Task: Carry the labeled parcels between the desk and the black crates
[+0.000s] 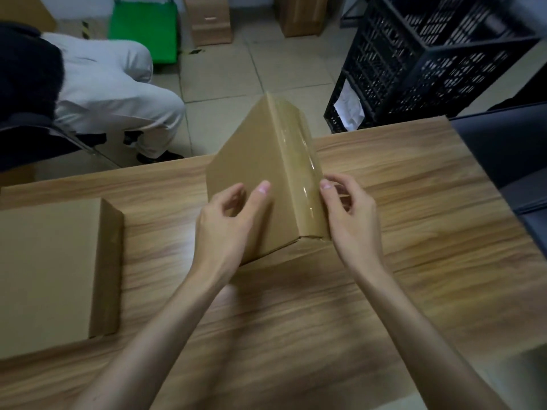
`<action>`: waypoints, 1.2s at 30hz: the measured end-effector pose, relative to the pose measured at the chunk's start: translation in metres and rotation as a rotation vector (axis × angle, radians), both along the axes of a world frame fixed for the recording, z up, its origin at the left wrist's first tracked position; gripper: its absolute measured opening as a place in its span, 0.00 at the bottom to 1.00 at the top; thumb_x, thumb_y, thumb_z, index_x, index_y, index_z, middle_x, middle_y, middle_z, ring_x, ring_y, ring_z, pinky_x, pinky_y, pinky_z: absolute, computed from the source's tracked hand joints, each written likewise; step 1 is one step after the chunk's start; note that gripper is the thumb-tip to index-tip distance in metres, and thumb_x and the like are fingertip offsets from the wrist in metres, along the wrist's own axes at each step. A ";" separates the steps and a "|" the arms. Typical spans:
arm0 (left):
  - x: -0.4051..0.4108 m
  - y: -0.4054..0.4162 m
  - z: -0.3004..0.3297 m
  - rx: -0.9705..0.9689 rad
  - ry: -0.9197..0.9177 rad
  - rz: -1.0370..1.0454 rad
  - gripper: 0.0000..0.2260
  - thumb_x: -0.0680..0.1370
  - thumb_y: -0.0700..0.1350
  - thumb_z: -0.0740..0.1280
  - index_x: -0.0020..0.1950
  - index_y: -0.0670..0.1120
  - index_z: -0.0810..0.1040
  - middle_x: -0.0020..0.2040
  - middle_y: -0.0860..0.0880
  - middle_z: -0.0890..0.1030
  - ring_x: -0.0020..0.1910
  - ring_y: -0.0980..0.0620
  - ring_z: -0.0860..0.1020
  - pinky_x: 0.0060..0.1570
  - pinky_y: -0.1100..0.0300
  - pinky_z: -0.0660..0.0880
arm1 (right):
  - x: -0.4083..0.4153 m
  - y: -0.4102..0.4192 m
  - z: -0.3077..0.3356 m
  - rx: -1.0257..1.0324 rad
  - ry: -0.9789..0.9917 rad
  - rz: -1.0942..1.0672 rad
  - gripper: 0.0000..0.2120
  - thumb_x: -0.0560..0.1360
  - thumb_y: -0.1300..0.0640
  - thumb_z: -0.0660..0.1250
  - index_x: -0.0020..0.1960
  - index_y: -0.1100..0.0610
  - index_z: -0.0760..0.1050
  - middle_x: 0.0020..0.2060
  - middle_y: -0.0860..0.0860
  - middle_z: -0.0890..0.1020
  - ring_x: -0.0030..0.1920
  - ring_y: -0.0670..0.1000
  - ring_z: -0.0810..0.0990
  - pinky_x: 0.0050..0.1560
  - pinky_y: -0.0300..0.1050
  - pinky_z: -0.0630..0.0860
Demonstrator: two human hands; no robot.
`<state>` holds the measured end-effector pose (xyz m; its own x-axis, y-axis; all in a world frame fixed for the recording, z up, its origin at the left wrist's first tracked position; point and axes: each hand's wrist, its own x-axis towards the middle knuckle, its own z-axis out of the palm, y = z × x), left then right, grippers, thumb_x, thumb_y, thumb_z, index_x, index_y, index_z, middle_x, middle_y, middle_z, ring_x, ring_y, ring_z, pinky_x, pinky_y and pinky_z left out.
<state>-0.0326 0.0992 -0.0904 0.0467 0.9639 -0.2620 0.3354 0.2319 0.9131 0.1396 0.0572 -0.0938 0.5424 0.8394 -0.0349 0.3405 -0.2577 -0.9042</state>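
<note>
We are holding a tilted cardboard parcel [254,179] on the desk [399,232], left hand [231,220] grip grasping its side, right hand [349,214] grip pinching its taped edge, black crates [429,63] standing beyond.

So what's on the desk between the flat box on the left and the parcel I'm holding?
Nothing: in the head view, only bare wooden desk separates the flat box from the parcel.

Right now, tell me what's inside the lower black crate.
Through the lower black crate wall, crumpled white paper or plastic shows. The upper crate stacked above hides the rest.
</note>
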 end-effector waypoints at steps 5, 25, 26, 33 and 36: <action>-0.032 -0.002 0.015 -0.108 -0.081 0.057 0.47 0.59 0.74 0.73 0.72 0.49 0.77 0.63 0.57 0.82 0.59 0.65 0.79 0.64 0.53 0.77 | -0.053 0.010 -0.007 0.055 0.215 0.082 0.13 0.81 0.51 0.65 0.64 0.52 0.79 0.52 0.46 0.85 0.53 0.45 0.83 0.56 0.46 0.79; -0.133 -0.001 -0.011 -0.056 -0.308 -0.072 0.29 0.78 0.61 0.64 0.76 0.74 0.57 0.75 0.76 0.57 0.78 0.62 0.60 0.77 0.42 0.58 | -0.059 0.020 -0.090 -0.262 0.257 0.129 0.15 0.80 0.46 0.66 0.58 0.54 0.80 0.50 0.47 0.83 0.52 0.47 0.81 0.56 0.44 0.75; -0.133 -0.001 -0.015 -0.043 -0.336 -0.074 0.28 0.79 0.59 0.63 0.77 0.72 0.58 0.76 0.74 0.59 0.77 0.62 0.61 0.77 0.42 0.61 | -0.055 0.019 -0.098 -0.288 0.265 0.121 0.16 0.79 0.46 0.66 0.59 0.57 0.80 0.48 0.47 0.83 0.50 0.46 0.80 0.52 0.43 0.75; -0.135 0.002 -0.059 -0.016 -0.307 -0.023 0.21 0.85 0.48 0.59 0.78 0.62 0.65 0.75 0.65 0.69 0.75 0.64 0.67 0.78 0.49 0.62 | -0.028 0.010 -0.116 -0.295 0.280 0.052 0.15 0.79 0.50 0.68 0.59 0.59 0.81 0.47 0.46 0.85 0.42 0.38 0.81 0.47 0.34 0.76; -0.142 0.007 -0.082 -0.036 -0.286 0.017 0.20 0.85 0.42 0.60 0.76 0.57 0.70 0.72 0.59 0.76 0.72 0.61 0.71 0.75 0.55 0.67 | -0.017 0.008 -0.119 -0.269 0.250 0.049 0.12 0.79 0.50 0.69 0.54 0.58 0.81 0.43 0.45 0.84 0.35 0.34 0.78 0.37 0.29 0.73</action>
